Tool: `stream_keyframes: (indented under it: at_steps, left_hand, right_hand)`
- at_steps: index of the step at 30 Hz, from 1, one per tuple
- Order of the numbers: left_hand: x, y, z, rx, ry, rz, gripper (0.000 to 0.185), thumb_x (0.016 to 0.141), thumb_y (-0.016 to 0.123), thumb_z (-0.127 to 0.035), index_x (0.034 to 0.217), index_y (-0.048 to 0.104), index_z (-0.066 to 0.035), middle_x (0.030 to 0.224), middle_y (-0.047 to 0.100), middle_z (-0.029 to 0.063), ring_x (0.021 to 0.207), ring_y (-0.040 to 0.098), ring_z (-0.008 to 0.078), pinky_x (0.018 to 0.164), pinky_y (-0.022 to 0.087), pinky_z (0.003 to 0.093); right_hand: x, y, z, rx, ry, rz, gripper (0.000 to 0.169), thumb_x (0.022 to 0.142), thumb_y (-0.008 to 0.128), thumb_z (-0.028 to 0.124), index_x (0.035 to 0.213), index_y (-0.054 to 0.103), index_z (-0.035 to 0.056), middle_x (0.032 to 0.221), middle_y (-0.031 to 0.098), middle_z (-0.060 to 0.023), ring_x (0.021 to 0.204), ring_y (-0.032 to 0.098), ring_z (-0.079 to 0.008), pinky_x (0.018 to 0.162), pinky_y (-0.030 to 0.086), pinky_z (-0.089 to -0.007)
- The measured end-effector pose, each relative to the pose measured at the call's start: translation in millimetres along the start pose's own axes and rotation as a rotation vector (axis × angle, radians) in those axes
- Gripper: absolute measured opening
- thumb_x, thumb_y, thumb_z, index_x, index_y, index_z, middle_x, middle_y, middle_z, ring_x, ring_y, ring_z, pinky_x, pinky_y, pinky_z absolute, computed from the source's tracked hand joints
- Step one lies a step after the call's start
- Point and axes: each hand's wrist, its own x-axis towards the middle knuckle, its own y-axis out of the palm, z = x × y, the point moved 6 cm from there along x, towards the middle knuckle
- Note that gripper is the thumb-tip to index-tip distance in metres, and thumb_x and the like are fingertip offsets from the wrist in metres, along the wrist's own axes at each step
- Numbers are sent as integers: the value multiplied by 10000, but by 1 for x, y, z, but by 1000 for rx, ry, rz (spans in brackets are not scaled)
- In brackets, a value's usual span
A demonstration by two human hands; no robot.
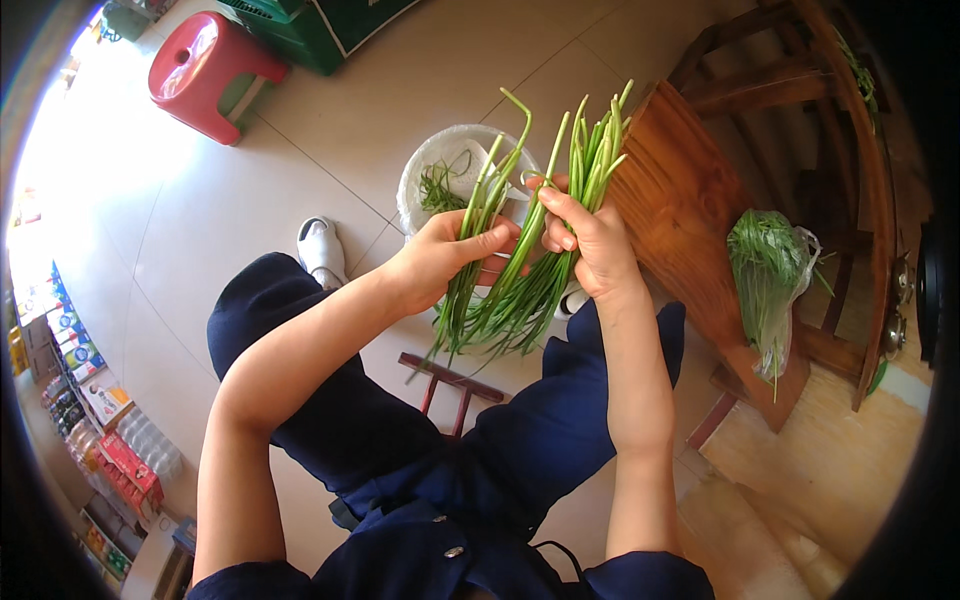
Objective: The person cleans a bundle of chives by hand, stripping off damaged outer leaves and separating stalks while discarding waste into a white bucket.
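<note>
Between my knees I hold long green stalks that look like garlic chives, split over both hands. A thin bunch of stalks point(491, 180) passes through my left hand point(457, 251), whose thumb lies across it. The thicker bunch point(592, 161) is gripped in my right hand point(589, 232), pale cut ends up and dark leaves hanging down. Some stalks slant from the right fist towards the left palm. Behind both hands stands a round bin point(409, 172) with a clear plastic liner, partly covered. Dark green trimmings point(441, 187) and something white lie in it.
A wooden bench point(675, 195) runs along my right, with a plastic bag of greens point(766, 277) on it. A red plastic stool point(199, 71) and a green crate point(300, 45) stand ahead to the left. Packaged goods point(124, 457) line the left side. A wooden chair point(757, 75) is at the far right.
</note>
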Motion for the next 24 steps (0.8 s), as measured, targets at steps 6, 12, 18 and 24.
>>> stream_keyframes:
  at_steps: [6, 12, 18, 24]
  left_hand:
    - [1, -8, 2, 13, 71, -45, 207, 885, 625, -145, 1033, 592, -4, 926, 643, 80, 887, 644, 200, 752, 538, 318]
    - [5, -13, 5, -69, 82, -72, 194, 892, 615, -144, 1034, 590, -14, 906, 657, 81, 838, 648, 199, 742, 540, 321]
    - [5, -39, -25, -113, 221, -315, 184, 916, 584, -166, 1033, 577, -24, 872, 625, 50, 725, 596, 109, 665, 516, 233]
    - [5, -31, -29, -36, 222, -213, 167, 880, 638, -152, 977, 597, -23, 850, 608, 45, 672, 563, 91, 623, 497, 222]
  right_hand:
    - [-6, 7, 4, -135, -40, 27, 181, 839, 650, 96, 957, 619, -37, 836, 634, -63, 501, 408, -35, 459, 337, -187]
    - [-6, 6, 3, -143, -29, 64, 225, 841, 648, 92, 1018, 615, -43, 828, 633, -71, 506, 404, -25, 459, 336, -166]
    - [-12, 14, 6, -155, 67, 162, 258, 831, 656, 86, 1041, 600, -51, 813, 636, -91, 501, 390, -17, 459, 328, -158]
    - [-14, 18, -1, -171, 62, 135, 238, 821, 664, 94, 1012, 570, -12, 794, 625, -79, 497, 396, -26, 450, 325, -176]
